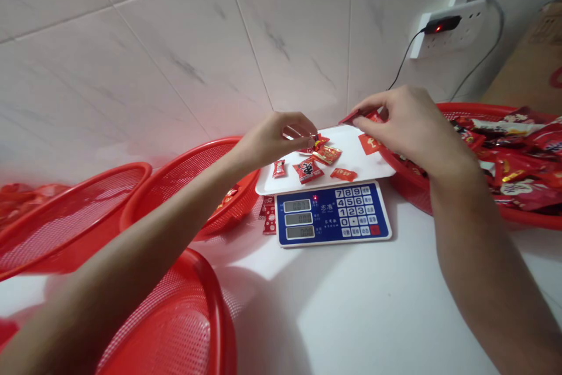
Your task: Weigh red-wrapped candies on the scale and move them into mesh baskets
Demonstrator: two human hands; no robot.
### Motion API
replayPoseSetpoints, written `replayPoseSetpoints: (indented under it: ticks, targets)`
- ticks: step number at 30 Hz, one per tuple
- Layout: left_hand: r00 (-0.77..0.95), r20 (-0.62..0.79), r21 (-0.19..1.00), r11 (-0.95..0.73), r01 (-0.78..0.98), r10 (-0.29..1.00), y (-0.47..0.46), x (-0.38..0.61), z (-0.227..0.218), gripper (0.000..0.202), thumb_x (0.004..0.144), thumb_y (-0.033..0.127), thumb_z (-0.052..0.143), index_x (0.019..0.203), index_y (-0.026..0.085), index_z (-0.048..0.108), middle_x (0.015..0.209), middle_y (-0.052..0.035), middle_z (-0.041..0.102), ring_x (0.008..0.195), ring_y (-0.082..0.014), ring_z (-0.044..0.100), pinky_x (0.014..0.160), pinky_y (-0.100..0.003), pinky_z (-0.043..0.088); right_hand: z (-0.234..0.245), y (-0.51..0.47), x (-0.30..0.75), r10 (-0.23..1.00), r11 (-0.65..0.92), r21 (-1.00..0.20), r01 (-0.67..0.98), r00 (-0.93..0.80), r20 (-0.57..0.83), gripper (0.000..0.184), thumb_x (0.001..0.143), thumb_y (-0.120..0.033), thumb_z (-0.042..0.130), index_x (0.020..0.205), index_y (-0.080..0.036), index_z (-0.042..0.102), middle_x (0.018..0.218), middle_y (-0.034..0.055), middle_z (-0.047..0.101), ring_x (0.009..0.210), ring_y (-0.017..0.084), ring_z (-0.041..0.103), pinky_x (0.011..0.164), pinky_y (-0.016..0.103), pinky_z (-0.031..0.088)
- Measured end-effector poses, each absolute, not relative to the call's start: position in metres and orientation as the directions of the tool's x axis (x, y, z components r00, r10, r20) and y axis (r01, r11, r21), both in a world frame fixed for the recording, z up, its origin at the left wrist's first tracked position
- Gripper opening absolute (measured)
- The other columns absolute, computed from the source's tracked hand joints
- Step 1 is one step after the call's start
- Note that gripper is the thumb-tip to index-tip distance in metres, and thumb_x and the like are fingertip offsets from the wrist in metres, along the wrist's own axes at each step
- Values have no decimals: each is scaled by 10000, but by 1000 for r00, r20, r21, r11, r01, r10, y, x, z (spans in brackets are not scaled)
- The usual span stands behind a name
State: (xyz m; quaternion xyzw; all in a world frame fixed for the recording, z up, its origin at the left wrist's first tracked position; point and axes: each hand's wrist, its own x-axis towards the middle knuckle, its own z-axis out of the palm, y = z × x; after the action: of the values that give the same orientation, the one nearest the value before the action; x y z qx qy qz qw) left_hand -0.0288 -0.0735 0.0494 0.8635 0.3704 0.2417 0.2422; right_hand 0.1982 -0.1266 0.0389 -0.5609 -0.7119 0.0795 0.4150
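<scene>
My left hand [285, 136] reaches over the scale's white pan [272, 183], its thumb and fingers pinched on a small red and yellow wrapped candy [322, 141]. More wrapped candies lie below it, among them a red packet with dark lettering [308, 170], a gold-red one [327, 155] and a small red one [279, 168]. At the pan's right back edge, my right hand [395, 117] is closed on a red packet [351, 117]; part of it is hidden by the fingers. Under that hand lies a flat red packet [369, 144]. The scale's blue panel [327, 211] faces me.
A red basket [474, 109] heaped with wrapped sweets stands at right. Several red mesh baskets [193, 155] are at left, partly behind my left arm. Polka-dot red packets [269, 223] lie beside the scale. A wall socket [456, 35] holds a plug; a cardboard box [527, 65] stands behind.
</scene>
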Motion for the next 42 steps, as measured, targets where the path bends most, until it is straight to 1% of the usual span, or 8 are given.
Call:
replayPoseSetpoints:
  ticks: [4, 7, 9, 15, 23, 29, 36, 42]
  targets:
    - [601, 229, 594, -599, 537, 766, -71, -29, 50, 154, 862, 292, 709, 960, 177, 738, 943, -68, 770, 872, -184, 715, 835, -325, 568, 19, -105, 190, 893, 326, -563, 759, -52, 448, 190, 864, -131, 683, 989, -179, 818, 950, 84, 764, 924, 225, 699, 897, 357, 530]
    - [590, 226, 601, -588, 542, 775, -71, -30, 50, 178, 865, 316, 709, 971, 176, 734, 953, -79, 775, 864, -189, 719, 800, -320, 569, 5, -87, 183, 900, 264, -526, 808, -10, 436, 323, 863, -168, 736, 1182, -121, 771, 1164, 160, 726, 1105, 272, 674, 1015, 408, 504]
    - [587, 231, 598, -589, 544, 776, -72, -31, 51, 196, 862, 337, 712, 968, 174, 734, 962, -82, 777, 867, -191, 717, 802, -323, 570, 4, -84, 183, 880, 271, -534, 801, 19, 475, 354, 878, -163, 726, 1230, -131, 751, 1198, 162, 705, 1098, 259, 675, 1033, 419, 500]
    - [579, 242, 587, -593, 552, 778, -74, -34, 50, 248, 852, 382, 719, 975, 168, 743, 979, -86, 780, 884, -195, 714, 813, -339, 566, 26, -105, 194, 756, 364, -574, 734, 127, 642, 214, 925, -188, 670, 1110, -192, 777, 1086, 94, 730, 976, 213, 688, 973, 382, 516]
    - [582, 244, 598, -593, 539, 775, -75, -33, 50, 216, 844, 353, 715, 966, 176, 741, 972, -74, 783, 876, -185, 723, 804, -318, 572, -2, -80, 177, 758, 422, -624, 657, 122, 641, 163, 942, -194, 634, 1028, -181, 772, 1023, 73, 753, 943, 190, 686, 922, 328, 517]
    - [589, 240, 608, -592, 529, 772, -82, -36, 45, 190, 855, 329, 701, 963, 177, 736, 990, -72, 778, 896, -180, 723, 827, -312, 581, -33, -62, 160, 802, 419, -675, 608, 100, 588, 255, 957, -125, 547, 1041, -191, 779, 1069, 60, 759, 953, 166, 689, 921, 309, 531]
    - [574, 243, 608, -584, 538, 782, -81, -42, 45, 231, 852, 382, 708, 969, 187, 749, 983, -69, 782, 885, -186, 725, 809, -308, 587, -14, -72, 170, 697, 530, -683, 503, 201, 688, 297, 998, -191, 501, 1126, -222, 767, 1114, 56, 753, 956, 148, 711, 869, 271, 568]
    - [560, 246, 604, -577, 550, 791, -84, -43, 47, 208, 852, 373, 718, 963, 200, 750, 992, -61, 782, 892, -185, 722, 824, -307, 588, -9, -78, 165, 719, 531, -683, 501, 160, 677, 272, 983, -171, 529, 1082, -220, 778, 1057, 46, 766, 895, 141, 706, 833, 271, 564]
